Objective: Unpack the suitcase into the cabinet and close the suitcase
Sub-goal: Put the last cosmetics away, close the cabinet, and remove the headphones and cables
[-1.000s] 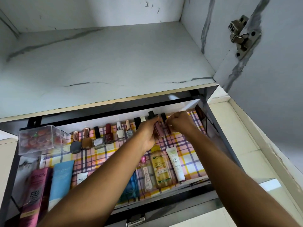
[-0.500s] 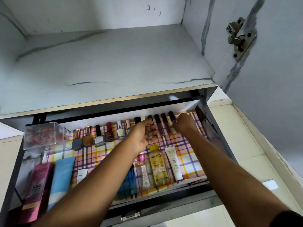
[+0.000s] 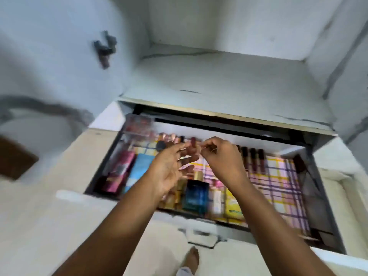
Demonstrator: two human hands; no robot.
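The cabinet's drawer (image 3: 316, 196) stands pulled out, lined with plaid paper and filled with cosmetics. Both my hands hover over its back row. My left hand (image 3: 171, 168) is palm-up with its fingers spread and holds nothing. My right hand (image 3: 221, 156) has its fingers curled in, thumb against forefinger, and I see nothing in it. Dark lip-gloss tubes (image 3: 253, 158) lie in a row just right of my right hand. Nail-polish bottles (image 3: 169, 136) stand behind my left hand, partly hidden. The frame is blurred. The suitcase is out of view.
In the drawer lie a pink tube (image 3: 119, 172), a light blue tube (image 3: 139, 172), a dark blue box (image 3: 196, 196), a yellow bottle (image 3: 233, 204) and a clear box (image 3: 139, 124). Above is a bare marble-look shelf (image 3: 219, 80). The open cabinet door (image 3: 59, 56) hangs at left. My foot (image 3: 192, 259) is below.
The view has swung left and blurred. Both hands have left the lip-gloss tubes, which now lie in a row, and have moved left along the back row. My left hand has turned palm-up.
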